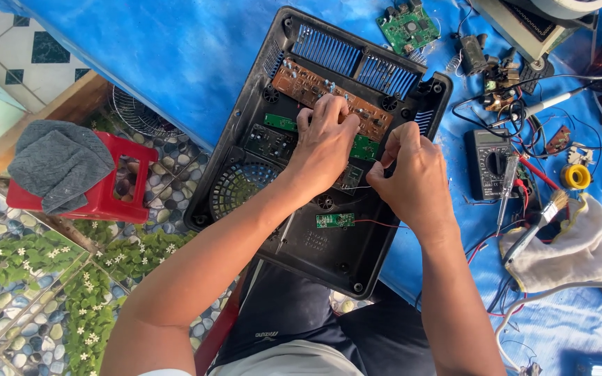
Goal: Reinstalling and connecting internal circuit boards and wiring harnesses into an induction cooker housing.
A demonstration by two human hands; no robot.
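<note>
Both hands work inside an open black appliance casing (301, 244) lying on the blue-covered bench (175, 56). Left hand (323, 143) has its fingers (329, 108) spread and pressed down on a brown circuit board (301, 80). Right hand (412, 174) has its fingers (393, 136) pinched narrow near a small green board (364, 147); what they hold I cannot tell. Farther right lie a multimeter (489, 163) and a white cloth (580, 247).

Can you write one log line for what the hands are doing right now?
left hand: fingers on brown circuit board | right hand: pinching beside it | inside open black plastic casing
</note>
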